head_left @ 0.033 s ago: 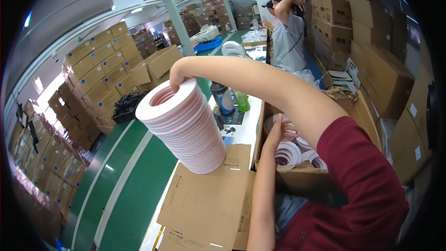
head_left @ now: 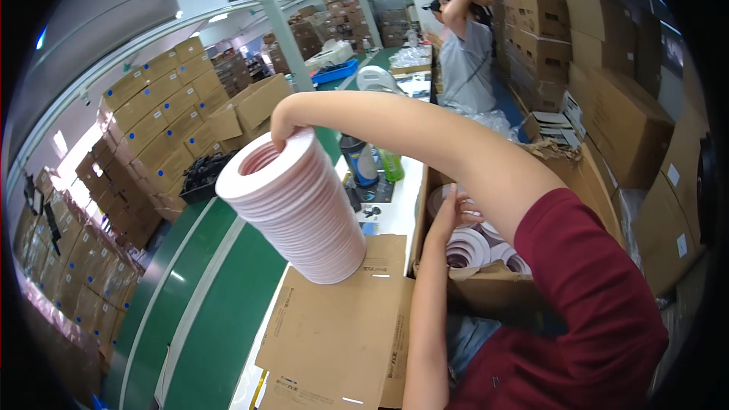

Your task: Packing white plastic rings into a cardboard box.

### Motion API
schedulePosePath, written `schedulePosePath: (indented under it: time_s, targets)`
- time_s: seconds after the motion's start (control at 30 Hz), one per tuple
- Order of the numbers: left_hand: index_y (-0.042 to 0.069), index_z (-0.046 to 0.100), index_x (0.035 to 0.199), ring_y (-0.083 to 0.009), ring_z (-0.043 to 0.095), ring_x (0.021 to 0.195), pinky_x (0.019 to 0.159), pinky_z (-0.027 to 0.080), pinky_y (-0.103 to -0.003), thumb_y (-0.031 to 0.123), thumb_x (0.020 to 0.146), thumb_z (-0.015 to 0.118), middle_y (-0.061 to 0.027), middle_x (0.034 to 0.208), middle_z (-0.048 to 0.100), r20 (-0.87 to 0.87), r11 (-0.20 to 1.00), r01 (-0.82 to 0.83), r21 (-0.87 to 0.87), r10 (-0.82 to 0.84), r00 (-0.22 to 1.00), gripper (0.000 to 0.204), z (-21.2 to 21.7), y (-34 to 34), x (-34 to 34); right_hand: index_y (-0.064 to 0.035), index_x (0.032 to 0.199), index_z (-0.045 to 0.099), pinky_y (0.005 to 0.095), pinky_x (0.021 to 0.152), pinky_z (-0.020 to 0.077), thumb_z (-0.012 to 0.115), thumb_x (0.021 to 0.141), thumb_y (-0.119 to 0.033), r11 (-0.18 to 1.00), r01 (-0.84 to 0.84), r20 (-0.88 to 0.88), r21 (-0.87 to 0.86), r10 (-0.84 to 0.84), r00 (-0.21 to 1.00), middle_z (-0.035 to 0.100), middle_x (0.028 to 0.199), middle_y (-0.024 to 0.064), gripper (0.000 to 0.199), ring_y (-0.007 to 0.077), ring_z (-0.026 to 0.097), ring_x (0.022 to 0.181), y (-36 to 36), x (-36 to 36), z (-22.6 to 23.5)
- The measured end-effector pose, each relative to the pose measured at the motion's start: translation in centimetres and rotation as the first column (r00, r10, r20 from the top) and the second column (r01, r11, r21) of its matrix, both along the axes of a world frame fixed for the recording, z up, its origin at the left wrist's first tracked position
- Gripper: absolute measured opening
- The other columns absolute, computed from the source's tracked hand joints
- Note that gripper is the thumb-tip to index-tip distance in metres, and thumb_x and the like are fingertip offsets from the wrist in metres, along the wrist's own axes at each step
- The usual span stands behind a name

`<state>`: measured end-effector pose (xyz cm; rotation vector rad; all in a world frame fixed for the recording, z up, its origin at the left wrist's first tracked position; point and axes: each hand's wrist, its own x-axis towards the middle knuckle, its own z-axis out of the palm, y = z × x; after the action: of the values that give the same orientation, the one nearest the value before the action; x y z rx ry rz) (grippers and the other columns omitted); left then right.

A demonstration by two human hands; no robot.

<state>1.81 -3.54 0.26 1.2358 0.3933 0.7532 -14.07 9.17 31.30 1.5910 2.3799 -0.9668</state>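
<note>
Stacked cartons (head_left: 163, 110) bank up on the far left of the head view, beyond a long green conveyor (head_left: 220, 319), while a co-worker (head_left: 467, 68) in a grey top stands at the far end of the line. Nearer, a flat cardboard sheet (head_left: 334, 342) lies over a white table (head_left: 402, 209), probably to give a clean, level base for the tall stack of pale pinkish-white rings (head_left: 315, 220) that stands on it. That stack leans toward the upper left, though lens bend may account for some of the slant. From the right the bare right arm reaches across, and the right hand (head_left: 283, 118) bends over the top rim with its fingers dipping into the central hole, a placement that likely steadies the column; the fingertips are hidden, so whether they clamp the wall I cannot tell. Most of the stack thus lies directly below the right hand and touches it at the rim. Beneath that arm, the left hand (head_left: 452, 216) is over a large carton (head_left: 490, 281), its fingers apart, beside more rings (head_left: 468, 247) packed inside; contact with them is unclear.
</note>
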Motion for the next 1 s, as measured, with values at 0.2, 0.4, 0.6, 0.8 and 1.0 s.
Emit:
schedulePosePath:
  time_s: [0.2, 0.4, 0.6, 0.8, 1.0]
  targets:
    - [-0.006, 0.064, 0.102, -0.0314, 0.07, 0.071, 0.065, 0.057, -0.036, 0.044, 0.095, 0.052, -0.0186, 0.083, 0.069, -0.218, 0.96, -0.198, 0.2, 0.24, 0.946, 0.052, -2.8, 2.0, -2.3, -0.0139, 0.152, 0.022, 0.0656, 0.107, 0.0249, 0.057, 0.08, -0.071, 0.982, -0.058, -0.406, 0.179, 0.127, 0.905, 0.015, 0.157, 0.0193, 0.098, 0.0418, 0.014, 0.143, -4.0, 3.7, 1.2]
    - [0.0, 0.072, 0.073, -0.0391, 0.067, 0.074, 0.074, 0.053, -0.046, 0.036, 0.084, 0.065, -0.0236, 0.072, 0.065, -0.421, 0.59, -0.258, 0.765, 0.761, 0.493, 0.037, -1.8, 0.7, -1.1, -0.003, 0.1, 0.073, 0.0276, 0.069, 0.0481, 0.063, 0.091, -0.031, 0.597, 0.657, -0.858, 0.46, 0.11, 0.501, 0.071, 0.085, 0.0084, 0.031, 0.0128, 0.063, 0.076, -5.0, 25.5, -10.3]
    - [0.008, 0.068, 0.106, -0.0368, 0.065, 0.098, 0.087, 0.051, -0.043, 0.014, 0.077, 0.064, -0.0219, 0.101, 0.068, -0.554, 0.679, -0.144, 0.72, 0.687, 0.471, 0.031, -0.9, -0.2, -0.2, -0.0094, 0.126, 0.059, 0.0502, 0.104, 0.0352, 0.076, 0.071, -0.029, 0.573, 0.363, -0.102, 0.735, -0.436, 0.894, 0.043, 0.14, 0.026, 0.06, 0.0461, 0.037, 0.131, -13.7, 44.8, -33.8]
    - [0.004, 0.065, 0.112, -0.0378, 0.065, 0.098, 0.087, 0.051, -0.044, 0.018, 0.079, 0.06, -0.0242, 0.1, 0.068, -0.62, 0.729, -0.076, 0.681, 0.628, 0.47, 0.037, -1.6, 0.7, -1.4, -0.0148, 0.12, 0.065, 0.0628, 0.106, 0.0217, 0.077, 0.067, -0.046, 0.868, 0.28, 0.272, 0.411, -0.409, 0.871, 0.033, 0.149, 0.0207, 0.062, 0.046, 0.019, 0.14, -15.4, 43.4, -39.0]
    - [0.002, 0.067, 0.107, -0.0363, 0.067, 0.092, 0.086, 0.052, -0.042, 0.018, 0.077, 0.06, -0.0221, 0.092, 0.07, -0.569, 0.708, -0.198, 0.678, 0.676, 0.467, 0.035, -0.6, 0.1, -0.7, -0.0048, 0.103, 0.071, 0.0664, 0.105, 0.0138, 0.076, 0.069, -0.04, 0.934, 0.144, 0.371, 0.328, -0.267, 0.889, 0.036, 0.149, 0.0134, 0.049, 0.0383, 0.019, 0.142, -14.8, 45.7, -36.5]
